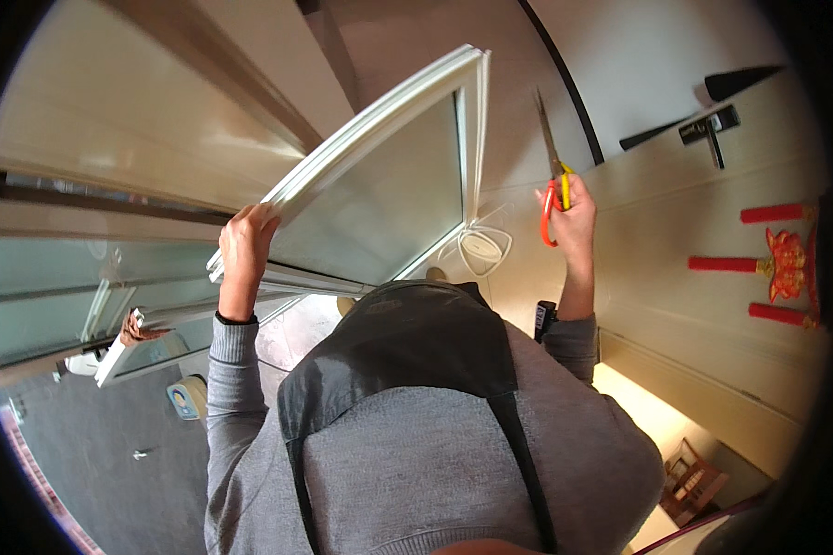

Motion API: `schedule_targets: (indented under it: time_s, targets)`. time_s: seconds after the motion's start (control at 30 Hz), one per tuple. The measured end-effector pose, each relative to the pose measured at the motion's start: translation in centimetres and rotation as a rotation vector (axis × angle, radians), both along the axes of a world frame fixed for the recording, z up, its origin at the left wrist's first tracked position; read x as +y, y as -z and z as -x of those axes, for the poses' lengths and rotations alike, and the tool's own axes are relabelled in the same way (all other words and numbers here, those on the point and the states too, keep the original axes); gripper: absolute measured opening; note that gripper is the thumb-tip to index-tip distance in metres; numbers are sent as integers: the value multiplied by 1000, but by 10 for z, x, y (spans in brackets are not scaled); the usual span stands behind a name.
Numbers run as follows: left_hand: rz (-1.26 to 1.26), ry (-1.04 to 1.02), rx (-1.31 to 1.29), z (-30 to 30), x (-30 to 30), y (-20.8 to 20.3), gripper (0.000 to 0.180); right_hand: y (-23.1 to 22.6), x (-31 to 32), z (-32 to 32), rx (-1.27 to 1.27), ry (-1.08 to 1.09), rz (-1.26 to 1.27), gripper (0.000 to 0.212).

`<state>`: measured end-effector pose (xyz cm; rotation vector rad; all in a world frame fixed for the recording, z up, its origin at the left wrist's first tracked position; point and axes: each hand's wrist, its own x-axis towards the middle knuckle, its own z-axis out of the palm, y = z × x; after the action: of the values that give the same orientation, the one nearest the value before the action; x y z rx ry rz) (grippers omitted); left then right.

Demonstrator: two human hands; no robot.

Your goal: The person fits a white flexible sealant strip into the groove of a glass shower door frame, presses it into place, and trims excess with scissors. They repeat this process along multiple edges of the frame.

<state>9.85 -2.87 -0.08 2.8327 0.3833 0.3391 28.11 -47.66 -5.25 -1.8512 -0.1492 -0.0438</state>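
Observation:
My left hand (245, 245) is closed round the near left edge of a white-framed window panel (370, 102), which stands tilted in front of me. Whether its grey pane is glass or mesh, I cannot tell. On the right, my right hand (574, 217) grips a pair of scissors (548, 129) by their red and yellow handles. The long metal blades point away from me, apart from the panel, and look nearly together. Low by the panel's right corner lies a white looped thing (481, 245), too unclear to name.
A door with a black lever handle (713, 139) is on the right, near a red hanging ornament (787, 264) with tassels. Behind at lower right stands a wooden chair (692, 486). An open window sash (125, 356) juts out at the left, beside a dark grey surface (93, 453).

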Motion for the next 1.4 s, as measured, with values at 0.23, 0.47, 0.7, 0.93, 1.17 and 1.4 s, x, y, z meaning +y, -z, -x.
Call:
schedule_targets:
  time_s: [0.23,0.47,0.7,0.93,1.17,1.4]
  targets:
    - [-31,-58,52,-86,-32,14,30,13,-102,10,90,140,124,30]
    - [-85,-40,78,-133,-58,12,38,24,-132,45,93,252,444,44]
    - [-166,95,-113,-133,-76,-7,33,19,-145,82,205,405,688,56]
    - [875,223,-500,-77,-143,-113,42,4,-147,72,232,407,1018,59]
    - [1107,779,-737,-69,-196,-223,10,16,-140,-34,2,227,1011,50]
    - [1277,610,-799,-96,-304,-242,9,50,-152,-195,-263,-184,829,42]
